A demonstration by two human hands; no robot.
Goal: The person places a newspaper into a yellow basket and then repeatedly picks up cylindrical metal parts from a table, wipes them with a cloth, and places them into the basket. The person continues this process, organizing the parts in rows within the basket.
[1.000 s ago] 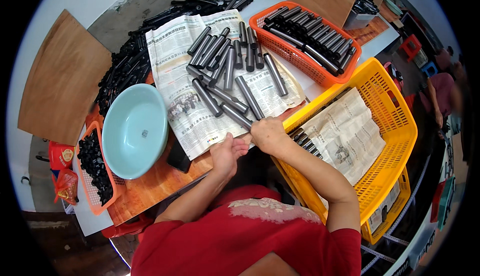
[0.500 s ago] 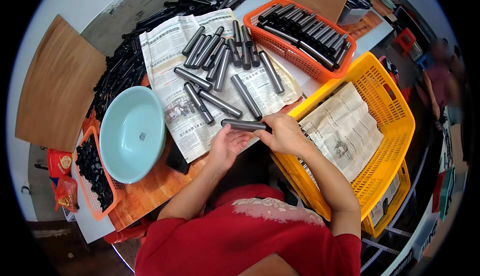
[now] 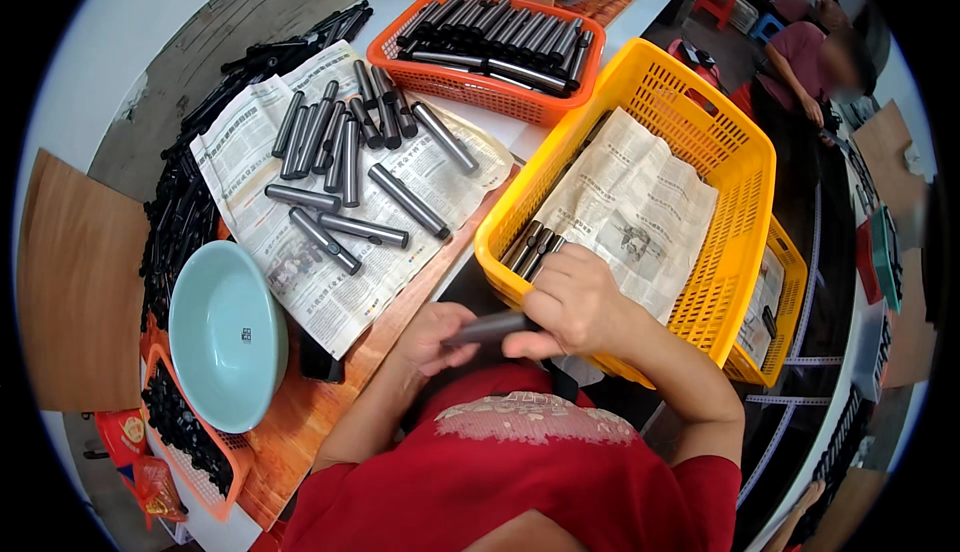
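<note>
A dark grey metal rod [image 3: 490, 329], smeared by motion, lies level in front of my red shirt. My right hand [image 3: 575, 304] grips its right end, thumb beneath. At the other end, my left hand [image 3: 438, 340] has its fingers curled around the tip. Beside my right hand stands a yellow plastic basket [image 3: 757, 272], lined with newspaper [image 3: 600, 187]; a few similar rods [image 3: 532, 249] show at its near left corner. Ahead of my left hand, several loose rods [image 3: 408, 200] rest on a newspaper sheet [image 3: 238, 152] on the table.
An orange basket [image 3: 480, 92] full of rods stands at the back. To the left are a pale blue basin [image 3: 220, 342], a salmon basket [image 3: 240, 462] of small black parts and a long heap of black parts [image 3: 170, 222]. Another person [image 3: 785, 77] sits far right.
Both hands have brought the rod nearer my body, off the newspaper's edge. My left hand's fingers have curled around its end. The view has turned rightward.
</note>
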